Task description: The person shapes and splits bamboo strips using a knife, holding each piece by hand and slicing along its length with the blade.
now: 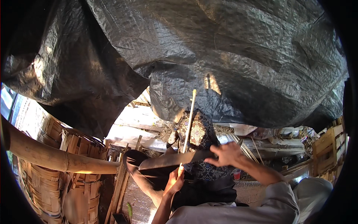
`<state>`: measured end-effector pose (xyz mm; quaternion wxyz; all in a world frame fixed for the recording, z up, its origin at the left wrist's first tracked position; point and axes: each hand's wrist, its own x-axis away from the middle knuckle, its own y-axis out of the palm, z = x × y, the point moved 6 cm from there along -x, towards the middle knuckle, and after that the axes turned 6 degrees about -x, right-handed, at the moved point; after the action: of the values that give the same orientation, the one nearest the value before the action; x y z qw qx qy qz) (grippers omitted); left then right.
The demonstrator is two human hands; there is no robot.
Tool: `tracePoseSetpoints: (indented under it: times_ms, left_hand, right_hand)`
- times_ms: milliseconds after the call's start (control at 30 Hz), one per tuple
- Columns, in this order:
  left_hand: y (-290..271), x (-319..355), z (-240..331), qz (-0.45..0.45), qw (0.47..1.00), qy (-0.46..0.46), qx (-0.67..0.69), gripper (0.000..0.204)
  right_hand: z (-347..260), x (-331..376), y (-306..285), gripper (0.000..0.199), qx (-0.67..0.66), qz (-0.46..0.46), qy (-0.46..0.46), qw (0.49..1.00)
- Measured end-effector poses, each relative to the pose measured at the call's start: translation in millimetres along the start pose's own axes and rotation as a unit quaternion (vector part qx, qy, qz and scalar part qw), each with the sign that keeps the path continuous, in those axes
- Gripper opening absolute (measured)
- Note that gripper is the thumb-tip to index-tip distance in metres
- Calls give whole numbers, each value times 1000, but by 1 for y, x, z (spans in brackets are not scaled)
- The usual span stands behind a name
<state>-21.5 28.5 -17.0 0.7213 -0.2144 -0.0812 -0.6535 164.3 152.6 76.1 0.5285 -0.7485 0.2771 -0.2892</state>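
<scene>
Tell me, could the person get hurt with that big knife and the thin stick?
Maybe. The right hand lies on the broad blade, so a slip could cut its fingers. The left hand pinches the thin bamboo strip just under the edge, so the blade might nick it. The strip could also splinter or spring loose over the patterned cloth.

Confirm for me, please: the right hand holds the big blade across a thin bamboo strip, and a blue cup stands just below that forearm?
Not quite: in the head view the cup is red, not blue. The right hand does hold the big blade across the thin bamboo strip.
</scene>
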Motion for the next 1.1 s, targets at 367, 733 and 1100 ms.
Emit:
tracePoseSetpoints:
  times_ms: [367,733,1100]
  left_hand:
    - [3,-1,45,58,983,58,-163,46]
    - [7,1,55,99,954,53,-277,28]
    - [9,9,63,197,854,38,-480,35]
  right_hand:
    - [23,-28,-24,58,-94,12,8,995]
    - [103,-78,-67,59,-202,56,172,962]
    - [74,-54,-42,66,-45,-21,34,998]
